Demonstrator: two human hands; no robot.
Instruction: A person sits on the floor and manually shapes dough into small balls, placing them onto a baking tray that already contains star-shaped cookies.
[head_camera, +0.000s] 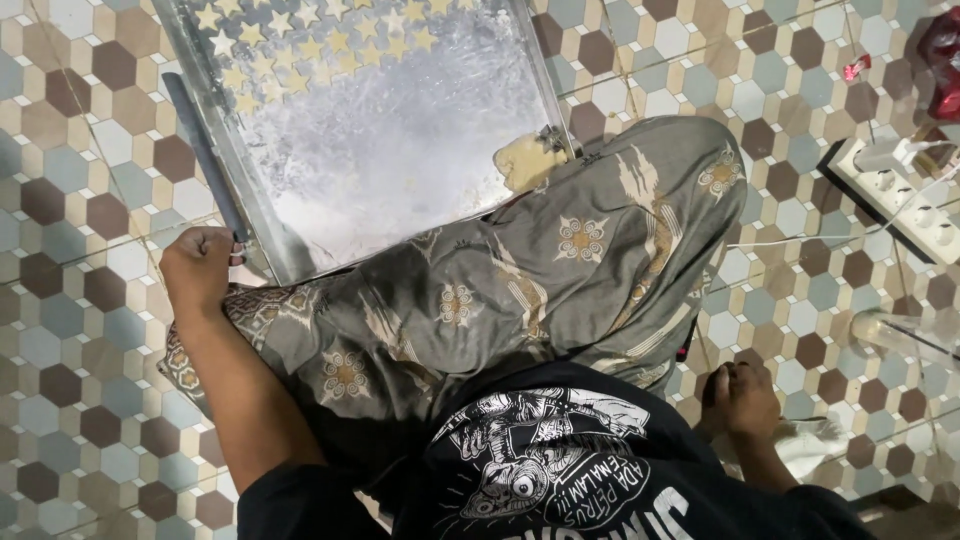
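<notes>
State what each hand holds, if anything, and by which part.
The left hand is closed at the near corner of the metal tray; whether it grips the rim cannot be told. The right hand rests on the tiled floor, holding nothing.

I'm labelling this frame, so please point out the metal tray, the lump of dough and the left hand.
metal tray (400, 150): head view, bare floured middle.
lump of dough (528, 160): head view, its centre.
left hand (200, 265): head view, back of the hand.
</notes>
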